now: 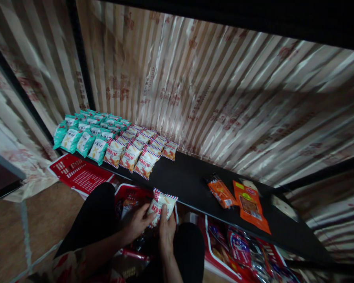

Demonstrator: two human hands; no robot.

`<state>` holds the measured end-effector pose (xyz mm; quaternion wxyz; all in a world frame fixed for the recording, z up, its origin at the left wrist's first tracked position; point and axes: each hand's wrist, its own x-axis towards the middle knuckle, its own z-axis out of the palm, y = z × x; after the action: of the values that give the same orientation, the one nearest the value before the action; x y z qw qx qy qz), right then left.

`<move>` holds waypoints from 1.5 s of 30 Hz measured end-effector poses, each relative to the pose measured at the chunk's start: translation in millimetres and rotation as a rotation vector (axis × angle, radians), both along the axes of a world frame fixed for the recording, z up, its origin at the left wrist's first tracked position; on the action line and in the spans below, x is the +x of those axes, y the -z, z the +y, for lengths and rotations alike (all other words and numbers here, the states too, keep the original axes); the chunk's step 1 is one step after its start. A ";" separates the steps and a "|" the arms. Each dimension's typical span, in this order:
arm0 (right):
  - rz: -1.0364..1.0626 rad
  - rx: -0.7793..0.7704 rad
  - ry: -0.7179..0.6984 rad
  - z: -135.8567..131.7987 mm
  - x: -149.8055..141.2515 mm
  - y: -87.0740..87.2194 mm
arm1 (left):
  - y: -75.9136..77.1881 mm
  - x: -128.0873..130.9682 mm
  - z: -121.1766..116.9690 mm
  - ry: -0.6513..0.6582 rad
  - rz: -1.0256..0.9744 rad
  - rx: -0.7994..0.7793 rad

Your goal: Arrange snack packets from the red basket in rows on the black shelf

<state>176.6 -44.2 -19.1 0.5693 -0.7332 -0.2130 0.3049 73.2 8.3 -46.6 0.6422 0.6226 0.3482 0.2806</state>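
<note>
Both my hands hold one white snack packet (162, 205) with a red and blue striped edge, just below the front edge of a black shelf (191, 181). My left hand (137, 225) grips its left side, fingers curled. My right hand (166, 232) pinches its lower edge from below. On the shelf's left end lie rows of green packets (85, 135) and matching white and orange packets (138, 151). Two orange packets (238, 198) lie further right on the shelf.
A red basket (79, 173) lies on the floor at left. Another red basket (126, 196) sits between my knees, and a third with several snack packs (242, 247) is at the right. Striped wallpaper backs the shelf; a black board hangs overhead.
</note>
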 end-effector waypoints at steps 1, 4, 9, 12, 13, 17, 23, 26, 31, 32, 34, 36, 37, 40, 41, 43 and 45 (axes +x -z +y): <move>-0.004 0.005 -0.003 0.3 1.0 -1.0 | -2.3 0.3 -0.7 -0.002 -0.038 -0.025; 0.000 0.034 -0.004 1.5 3.9 -4.2 | -9.0 1.9 -1.6 0.009 -0.146 -0.096; -0.006 0.027 0.013 5.1 8.1 -7.0 | -13.9 6.2 0.1 0.004 -0.158 -0.114; -0.001 0.041 0.015 7.5 9.3 -8.9 | -14.4 8.3 3.1 -0.049 -0.111 -0.079; 0.005 0.057 0.004 8.1 9.5 -10.1 | -14.9 8.6 4.4 -0.062 -0.090 -0.067; 0.001 0.063 -0.031 8.5 11.2 -17.8 | -18.3 8.0 10.1 -0.083 -0.053 -0.043; 0.098 0.118 -0.130 6.0 20.1 -23.7 | -18.2 8.8 20.4 -0.113 -0.070 -0.034; 0.129 0.136 -0.203 6.0 27.3 -22.4 | -20.5 11.6 24.9 -0.110 -0.073 -0.041; 0.189 0.133 -0.286 8.3 38.9 -22.9 | -24.7 16.1 30.8 -0.090 -0.098 -0.045; 0.211 0.138 -0.313 8.8 40.6 -24.2 | -23.6 16.9 32.0 -0.089 -0.098 -0.036; 0.259 0.155 -0.371 10.0 43.4 -27.8 | -19.6 18.4 34.7 -0.089 -0.091 -0.016; 0.289 0.164 -0.404 11.4 45.9 -31.5 | -15.8 20.1 37.6 -0.083 -0.084 -0.001; 0.292 0.161 -0.406 12.2 47.3 -32.8 | -14.7 21.0 39.0 -0.078 -0.085 0.000; 0.261 0.140 -0.366 15.7 51.7 -32.8 | -16.4 24.5 42.3 -0.052 -0.103 -0.011; 0.245 0.133 -0.348 17.1 53.2 -31.5 | -18.2 25.9 43.2 -0.045 -0.104 -0.013; 0.219 0.120 -0.320 20.5 56.2 -27.9 | -22.8 28.7 44.7 -0.045 -0.097 -0.005; 0.206 0.120 -0.303 24.1 59.3 -24.3 | -27.1 31.6 46.2 -0.064 -0.075 0.015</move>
<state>235.9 -20.1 5.2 0.5783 -0.6224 -0.2794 0.4473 104.8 54.6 -19.5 0.6409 0.6048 0.3417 0.3266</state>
